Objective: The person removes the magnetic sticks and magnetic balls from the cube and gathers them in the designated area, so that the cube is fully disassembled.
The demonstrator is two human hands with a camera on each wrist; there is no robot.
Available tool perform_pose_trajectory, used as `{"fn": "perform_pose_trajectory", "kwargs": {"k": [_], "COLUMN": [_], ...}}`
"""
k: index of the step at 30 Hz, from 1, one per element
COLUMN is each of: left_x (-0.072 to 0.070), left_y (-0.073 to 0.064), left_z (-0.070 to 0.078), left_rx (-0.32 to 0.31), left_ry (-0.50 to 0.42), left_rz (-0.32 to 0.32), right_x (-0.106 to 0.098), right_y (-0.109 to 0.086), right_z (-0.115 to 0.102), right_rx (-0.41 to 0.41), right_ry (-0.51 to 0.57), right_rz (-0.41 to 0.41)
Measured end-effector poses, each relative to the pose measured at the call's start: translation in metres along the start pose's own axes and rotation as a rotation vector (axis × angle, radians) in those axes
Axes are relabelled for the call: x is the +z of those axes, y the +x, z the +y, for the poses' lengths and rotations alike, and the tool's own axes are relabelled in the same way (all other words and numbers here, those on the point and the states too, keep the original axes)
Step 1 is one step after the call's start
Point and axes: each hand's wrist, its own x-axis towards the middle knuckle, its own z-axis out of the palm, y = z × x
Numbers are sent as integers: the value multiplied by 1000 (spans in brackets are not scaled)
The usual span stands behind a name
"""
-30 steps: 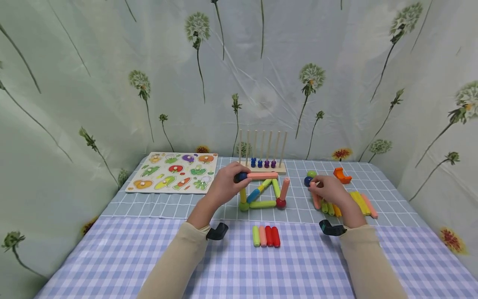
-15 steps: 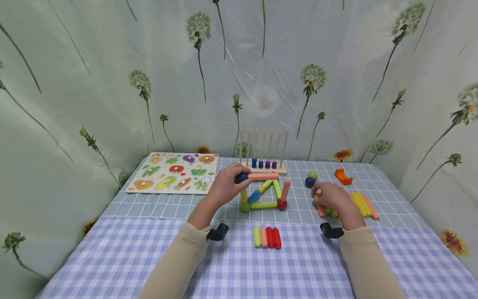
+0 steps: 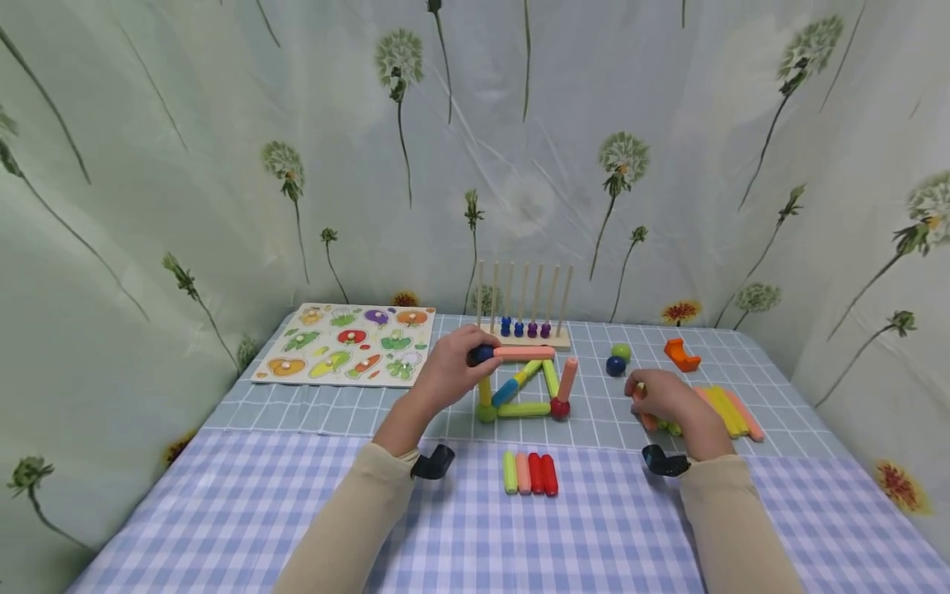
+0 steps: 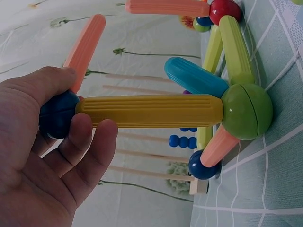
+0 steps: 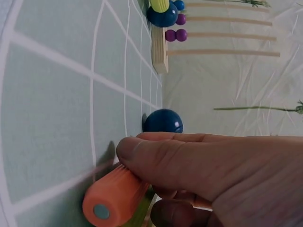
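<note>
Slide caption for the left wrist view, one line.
A left hand grips a dark blue ball joined to a yellow rod, whose other end meets a green ball.

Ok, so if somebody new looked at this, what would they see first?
Probably the colourful stick-and-ball frame in the middle, with the left hand holding a dark blue ball at its upper corner. Next, over on the right, the right hand pinching a salmon stick. The bright vegetable board lying at the back left stands out too.

Table (image 3: pixel 326 408) (checked cloth (image 3: pixel 475 536) in front), puzzle board (image 3: pixel 345 346), abacus (image 3: pixel 529 340), rod frame (image 3: pixel 524 408), rods (image 5: pixel 116 196), balls (image 3: pixel 615 365)
</note>
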Motion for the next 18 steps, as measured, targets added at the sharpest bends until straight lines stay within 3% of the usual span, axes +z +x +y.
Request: {"fn": "perform_pose_trajectory", "kwargs": {"k": [7,11,14,18], "left_x": [1,1,1,1], "left_y": [0,1,1,1], "left_z": [0,0,0,-1], "left_rx": [-4,6,13,14], "left_ry": [-3,-5,-3,-4], "left_rz": [-6,3,9,10], "right_x": [-1,-4,-5,-5], "right_y": [0,2,1,-5], "right_z": [5,-9,-25,-49], "right_rx": [-31,-124,-237,-345], "right_ry": [-25,-16,76,232], "right_rz": [39,124,174,166]}}
